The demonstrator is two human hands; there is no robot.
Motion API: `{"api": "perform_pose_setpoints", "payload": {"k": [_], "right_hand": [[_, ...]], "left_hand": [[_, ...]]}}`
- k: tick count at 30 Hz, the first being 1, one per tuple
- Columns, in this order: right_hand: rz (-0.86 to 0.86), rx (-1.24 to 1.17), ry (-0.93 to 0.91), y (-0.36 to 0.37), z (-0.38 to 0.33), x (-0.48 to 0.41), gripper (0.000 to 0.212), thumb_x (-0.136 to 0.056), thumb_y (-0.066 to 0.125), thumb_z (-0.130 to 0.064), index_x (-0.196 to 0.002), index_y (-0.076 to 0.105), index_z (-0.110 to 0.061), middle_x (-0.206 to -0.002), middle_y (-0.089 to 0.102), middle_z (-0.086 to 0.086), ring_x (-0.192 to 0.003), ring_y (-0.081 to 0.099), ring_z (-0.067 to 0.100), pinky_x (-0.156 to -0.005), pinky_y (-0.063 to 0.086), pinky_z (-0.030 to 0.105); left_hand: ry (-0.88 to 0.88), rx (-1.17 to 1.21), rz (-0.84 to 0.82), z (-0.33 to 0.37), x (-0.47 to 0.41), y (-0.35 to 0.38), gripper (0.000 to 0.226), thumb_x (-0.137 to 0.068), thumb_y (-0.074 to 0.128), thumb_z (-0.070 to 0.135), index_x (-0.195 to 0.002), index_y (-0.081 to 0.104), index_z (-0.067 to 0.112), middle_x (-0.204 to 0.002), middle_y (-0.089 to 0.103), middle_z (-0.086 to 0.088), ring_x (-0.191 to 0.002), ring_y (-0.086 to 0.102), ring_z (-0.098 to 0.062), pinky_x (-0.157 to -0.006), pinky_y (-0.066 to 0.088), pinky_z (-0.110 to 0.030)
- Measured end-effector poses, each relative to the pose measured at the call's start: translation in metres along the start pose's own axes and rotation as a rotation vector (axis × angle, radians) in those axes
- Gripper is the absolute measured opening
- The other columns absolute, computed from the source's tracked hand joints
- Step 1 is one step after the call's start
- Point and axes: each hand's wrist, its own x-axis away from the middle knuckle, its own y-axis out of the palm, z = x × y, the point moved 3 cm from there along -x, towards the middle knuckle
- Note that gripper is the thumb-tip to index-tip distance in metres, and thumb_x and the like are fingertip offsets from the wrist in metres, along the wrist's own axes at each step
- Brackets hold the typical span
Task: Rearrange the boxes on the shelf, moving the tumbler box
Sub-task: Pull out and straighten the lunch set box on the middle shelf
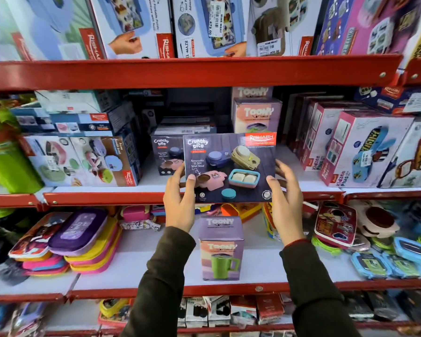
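I hold a dark Crunchy Bite box (230,166) upright in front of the middle shelf. My left hand (180,200) grips its lower left corner and my right hand (286,198) grips its right side. A purple Toony tumbler box (220,248), showing a green mug, stands alone on the shelf below, between my forearms. Two more Toony tumbler boxes (257,113) are stacked at the back of the middle shelf, just behind the held box. Another Crunchy Bite box (167,155) stands on the middle shelf behind the held one's left edge.
Lunch box cartons (83,160) crowd the middle shelf's left, Kidzee Plus boxes (360,152) its right. The red shelf rail (107,198) runs under them. Flat pouches (78,234) lie at lower left, blue-lidded containers (384,263) at lower right. White shelf surface shows around the lone tumbler box.
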Motion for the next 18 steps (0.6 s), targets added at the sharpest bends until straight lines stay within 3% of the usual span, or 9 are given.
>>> {"api": "perform_pose_setpoints", "payload": {"k": [3, 7, 12, 14, 15, 17, 18], "right_hand": [[-0.014, -0.002, 0.016, 0.005, 0.003, 0.010, 0.050, -0.088, 0.054, -0.051, -0.136, 0.055, -0.035, -0.141, 0.062, 0.000, -0.131, 0.059, 0.022, -0.106, 0.052, 0.056], [-0.029, 0.008, -0.002, 0.011, -0.001, 0.019, 0.046, -0.094, 0.055, -0.042, -0.139, 0.053, -0.036, -0.138, 0.063, -0.001, -0.129, 0.061, 0.023, -0.101, 0.056, 0.053], [-0.084, 0.037, -0.076, 0.021, -0.004, 0.015, 0.053, -0.103, 0.054, -0.011, -0.150, 0.045, -0.034, -0.139, 0.061, -0.005, -0.122, 0.064, 0.010, -0.089, 0.057, 0.019], [-0.121, 0.081, -0.091, 0.030, -0.007, 0.010, 0.052, -0.103, 0.052, -0.008, -0.150, 0.045, -0.028, -0.137, 0.059, -0.011, -0.114, 0.064, -0.009, -0.085, 0.051, 0.004], [-0.146, 0.112, -0.099, 0.037, -0.009, 0.008, 0.052, -0.104, 0.051, -0.008, -0.152, 0.043, -0.027, -0.138, 0.058, -0.012, -0.115, 0.062, -0.011, -0.088, 0.049, 0.002], [-0.205, 0.171, -0.109, 0.054, -0.012, 0.002, 0.054, -0.104, 0.049, -0.010, -0.155, 0.036, -0.026, -0.145, 0.056, -0.006, -0.128, 0.058, 0.006, -0.102, 0.050, 0.017], [-0.231, 0.191, -0.105, 0.063, -0.012, 0.000, 0.055, -0.104, 0.049, -0.011, -0.155, 0.034, -0.026, -0.147, 0.055, -0.003, -0.133, 0.056, 0.013, -0.107, 0.050, 0.027]], "left_hand": [[0.002, -0.021, -0.005, -0.001, 0.003, -0.012, 0.041, -0.101, 0.053, 0.027, -0.142, 0.051, 0.022, -0.134, 0.055, 0.007, -0.131, 0.050, -0.013, -0.107, 0.040, -0.024], [-0.015, -0.069, -0.011, -0.004, 0.006, -0.022, 0.053, -0.093, 0.052, 0.045, -0.142, 0.051, 0.025, -0.141, 0.057, 0.001, -0.135, 0.051, -0.017, -0.115, 0.042, -0.041], [0.052, -0.148, -0.007, -0.003, -0.005, -0.031, 0.044, -0.098, 0.051, 0.027, -0.142, 0.052, 0.019, -0.130, 0.052, -0.002, -0.125, 0.051, -0.017, -0.111, 0.044, -0.041], [0.057, -0.175, 0.024, -0.002, -0.014, -0.034, 0.042, -0.100, 0.052, 0.019, -0.142, 0.052, 0.017, -0.126, 0.047, -0.001, -0.123, 0.048, -0.015, -0.108, 0.045, -0.031], [0.052, -0.180, 0.039, -0.002, -0.019, -0.037, 0.042, -0.100, 0.052, 0.015, -0.142, 0.052, 0.017, -0.125, 0.046, 0.000, -0.122, 0.047, -0.014, -0.102, 0.045, -0.019], [0.043, -0.186, 0.061, -0.004, -0.031, -0.042, 0.042, -0.100, 0.051, 0.011, -0.142, 0.051, 0.016, -0.129, 0.046, -0.002, -0.122, 0.046, -0.013, -0.087, 0.042, -0.001], [0.041, -0.195, 0.066, -0.005, -0.036, -0.045, 0.044, -0.100, 0.051, 0.011, -0.143, 0.050, 0.017, -0.132, 0.046, -0.003, -0.125, 0.046, -0.014, -0.088, 0.042, -0.001]]}}
